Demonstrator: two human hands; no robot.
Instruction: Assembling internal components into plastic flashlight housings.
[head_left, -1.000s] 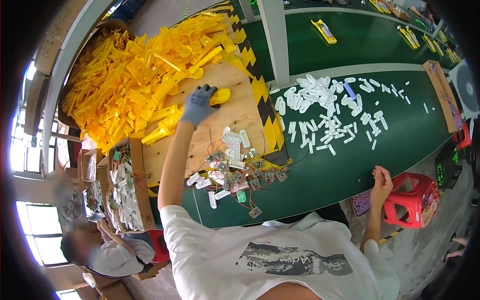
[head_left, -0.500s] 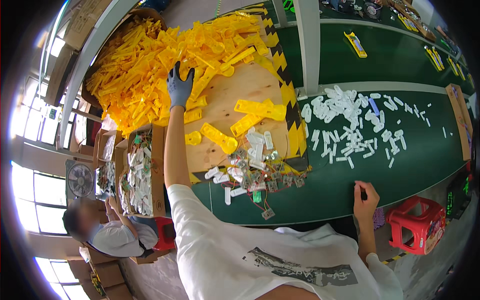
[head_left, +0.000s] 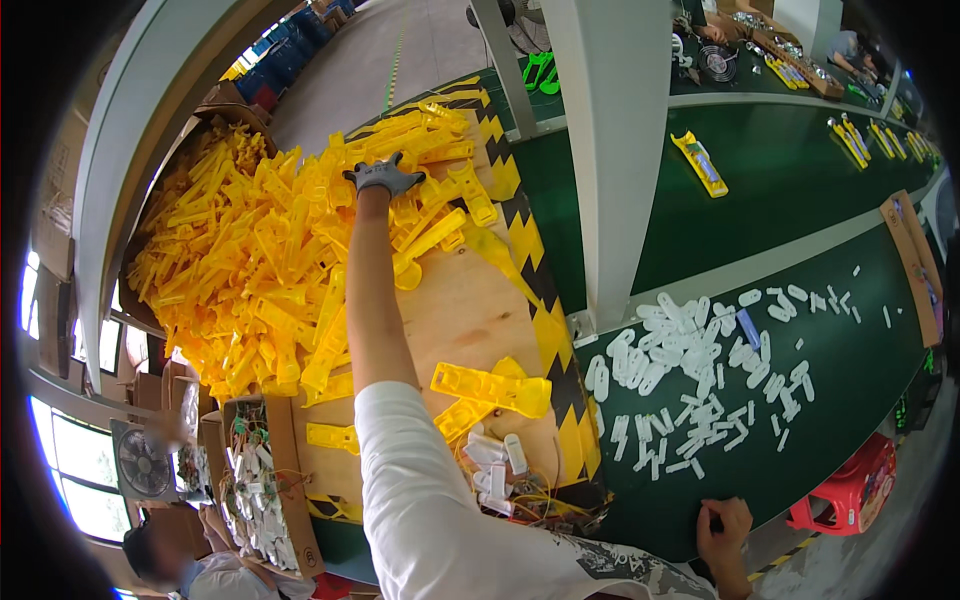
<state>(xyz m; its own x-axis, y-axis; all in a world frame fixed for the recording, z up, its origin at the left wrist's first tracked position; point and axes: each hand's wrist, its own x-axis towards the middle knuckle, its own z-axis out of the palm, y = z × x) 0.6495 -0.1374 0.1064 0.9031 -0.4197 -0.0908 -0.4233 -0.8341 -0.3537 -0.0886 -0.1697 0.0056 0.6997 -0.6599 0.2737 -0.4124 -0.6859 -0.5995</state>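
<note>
My left hand [head_left: 385, 177], in a grey glove, is stretched out over the far part of a big heap of yellow plastic casings [head_left: 290, 230]. Its fingers are spread on the casings and grip none that I can see; the fingertips are partly hidden. My right hand [head_left: 723, 528] is at the near edge of the green table, bare and curled, with nothing visible in it. Beyond it lie many small white plastic pieces [head_left: 670, 340]. Close to my left sleeve, two yellow casings [head_left: 495, 388] lie crossed on the plywood board [head_left: 450, 320]. Next to them are white parts with wires [head_left: 490, 465].
A white post [head_left: 610, 150] rises between the board and a green conveyor [head_left: 740, 130] carrying yellow casings. A cardboard box of wired parts [head_left: 255, 490] stands at the left, near a seated person. A red stool [head_left: 850, 490] is at the right. Black-yellow tape edges the board.
My left hand has reached farther across the heap, its fingers spreading wider. The view has shifted forward, so the table's things appear lower. My right hand stays curled by the table edge.
</note>
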